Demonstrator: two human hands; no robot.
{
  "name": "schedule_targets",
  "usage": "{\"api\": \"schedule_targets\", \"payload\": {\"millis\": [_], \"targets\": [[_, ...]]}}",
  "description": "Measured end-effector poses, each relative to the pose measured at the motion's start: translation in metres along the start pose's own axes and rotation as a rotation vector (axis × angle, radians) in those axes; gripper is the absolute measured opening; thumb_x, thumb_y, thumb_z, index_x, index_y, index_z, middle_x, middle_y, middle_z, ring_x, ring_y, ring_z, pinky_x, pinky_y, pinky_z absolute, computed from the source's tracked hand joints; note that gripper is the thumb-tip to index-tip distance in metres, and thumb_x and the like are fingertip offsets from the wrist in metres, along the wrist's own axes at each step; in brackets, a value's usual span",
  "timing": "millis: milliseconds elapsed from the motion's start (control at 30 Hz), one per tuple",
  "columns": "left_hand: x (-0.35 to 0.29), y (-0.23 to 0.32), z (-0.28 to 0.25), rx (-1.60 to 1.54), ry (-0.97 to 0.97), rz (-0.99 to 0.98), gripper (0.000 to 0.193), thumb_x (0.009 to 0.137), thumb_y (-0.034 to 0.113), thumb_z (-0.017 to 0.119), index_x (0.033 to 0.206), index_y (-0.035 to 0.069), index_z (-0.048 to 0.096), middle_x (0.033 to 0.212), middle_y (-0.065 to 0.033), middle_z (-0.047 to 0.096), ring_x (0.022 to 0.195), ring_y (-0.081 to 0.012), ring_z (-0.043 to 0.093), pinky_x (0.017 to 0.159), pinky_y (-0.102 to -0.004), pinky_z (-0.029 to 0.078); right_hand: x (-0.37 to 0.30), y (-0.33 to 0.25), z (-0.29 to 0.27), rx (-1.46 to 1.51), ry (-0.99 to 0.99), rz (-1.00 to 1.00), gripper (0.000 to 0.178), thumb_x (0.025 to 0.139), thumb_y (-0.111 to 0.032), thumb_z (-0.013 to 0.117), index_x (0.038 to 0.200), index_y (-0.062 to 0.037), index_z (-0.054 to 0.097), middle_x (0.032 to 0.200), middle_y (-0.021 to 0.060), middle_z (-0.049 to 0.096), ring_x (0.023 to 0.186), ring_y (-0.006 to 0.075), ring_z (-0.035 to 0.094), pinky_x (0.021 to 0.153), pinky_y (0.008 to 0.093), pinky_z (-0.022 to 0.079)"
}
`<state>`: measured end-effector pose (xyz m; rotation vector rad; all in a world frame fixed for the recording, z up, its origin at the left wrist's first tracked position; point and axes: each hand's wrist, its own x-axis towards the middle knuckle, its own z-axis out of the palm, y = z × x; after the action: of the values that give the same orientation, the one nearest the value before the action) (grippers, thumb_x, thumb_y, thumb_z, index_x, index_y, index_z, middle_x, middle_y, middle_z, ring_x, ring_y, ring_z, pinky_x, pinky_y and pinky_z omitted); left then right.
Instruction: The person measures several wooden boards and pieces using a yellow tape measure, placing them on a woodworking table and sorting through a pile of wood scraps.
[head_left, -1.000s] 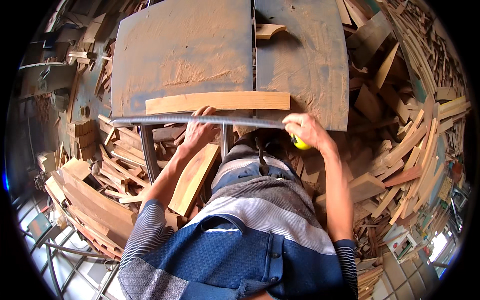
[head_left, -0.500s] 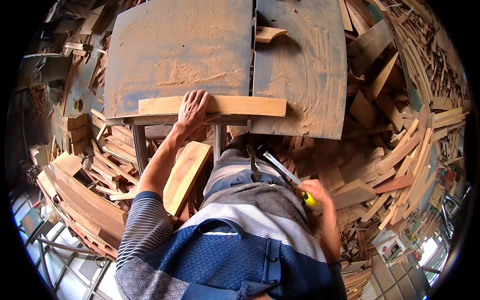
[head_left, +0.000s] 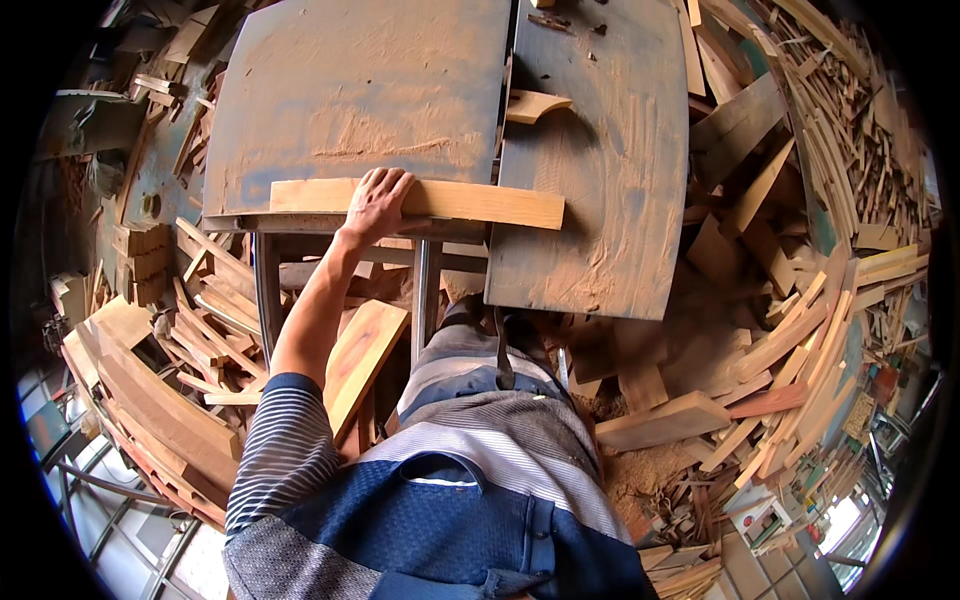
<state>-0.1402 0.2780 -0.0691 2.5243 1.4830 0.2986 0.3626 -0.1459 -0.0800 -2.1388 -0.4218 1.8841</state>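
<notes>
My left hand [head_left: 377, 203] is wrapped over a long pale wooden board [head_left: 485, 202], fingers on its far side. The board lies crosswise along the near edge of a dusty metal table [head_left: 350, 80], its right end over a second, separate dusty table panel [head_left: 600, 180]. A narrow gap divides the two surfaces. A small curved wood piece [head_left: 537, 106] lies at that gap, farther from me. My right hand is out of sight. Beside my right leg shows a short whitish strip [head_left: 563, 367], perhaps the end of a tape measure's blade.
A thick plank [head_left: 366, 355] leans under the table by my left arm. Stacked curved boards [head_left: 160, 400] lie to the left. At the right are heaped offcuts [head_left: 665, 420], sawdust [head_left: 640, 480] and a pile of long curved strips [head_left: 800, 370].
My right hand, with the yellow tape measure and its drawn-out blade, has left the view. The right table panel and the small curved piece have shifted toward me. My left hand stays on the board.
</notes>
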Motion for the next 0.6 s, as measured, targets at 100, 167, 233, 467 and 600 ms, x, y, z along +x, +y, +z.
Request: {"api": "schedule_targets", "payload": {"millis": [100, 167, 233, 467, 600], "targets": [[0.030, -0.018, 0.001, 0.006, -0.013, -0.021, 0.076, 0.073, 0.050, 0.089, 0.125, 0.005, 0.059, 0.123, -0.0136, 0.062, 0.117, -0.0359, 0.057, 0.104, -0.0480, 0.047, -0.016, -0.006, 0.003, 0.008, 0.045, 0.038, 0.026, 0.097, -0.027, 0.069, 0.082, -0.0056, 0.069, 0.071, -0.0009, 0.056, 0.070, 0.0104, 0.057, 0.064, 0.0281, 0.044], [0.051, -0.031, 0.003, 0.012, 0.013, -0.008, 0.076, 0.072, 0.051, 0.089, 0.126, 0.005, 0.059, 0.123, -0.0139, 0.062, 0.117, -0.0360, 0.057, 0.104, -0.0478, 0.047, -0.025, -0.010, 0.005, 0.021, 0.073, 0.055, 0.026, 0.097, -0.027, 0.069, 0.082, -0.0055, 0.069, 0.071, -0.0006, 0.056, 0.070, 0.0108, 0.058, 0.064, 0.0283, 0.044], [0.074, -0.044, 0.003, 0.029, 0.020, -0.008, 0.078, 0.072, 0.052, 0.089, 0.127, 0.004, 0.060, 0.123, -0.0138, 0.062, 0.117, -0.0351, 0.057, 0.105, -0.0470, 0.047, -0.034, -0.013, 0.008, 0.040, 0.098, 0.072, 0.026, 0.097, -0.027, 0.069, 0.083, -0.0053, 0.069, 0.071, -0.0003, 0.057, 0.070, 0.0112, 0.058, 0.064, 0.0285, 0.045], [0.120, -0.067, 0.000, 0.061, -0.005, -0.043, 0.082, 0.075, 0.062, 0.084, 0.131, 0.006, 0.062, 0.128, -0.0126, 0.065, 0.123, -0.0335, 0.058, 0.110, -0.0464, 0.045, -0.049, -0.013, 0.015, 0.118, 0.176, 0.096, 0.025, 0.097, -0.027, 0.069, 0.086, -0.0049, 0.070, 0.072, 0.0008, 0.058, 0.071, 0.0125, 0.060, 0.064, 0.0292, 0.046], [0.131, -0.073, -0.003, 0.073, -0.003, -0.039, 0.080, 0.074, 0.060, 0.085, 0.130, 0.006, 0.062, 0.129, -0.0123, 0.066, 0.125, -0.0337, 0.057, 0.110, -0.0470, 0.044, -0.055, -0.008, 0.017, 0.147, 0.204, 0.080, 0.024, 0.096, -0.027, 0.069, 0.087, -0.0046, 0.071, 0.072, 0.0014, 0.058, 0.071, 0.0133, 0.060, 0.065, 0.0296, 0.047]]}}
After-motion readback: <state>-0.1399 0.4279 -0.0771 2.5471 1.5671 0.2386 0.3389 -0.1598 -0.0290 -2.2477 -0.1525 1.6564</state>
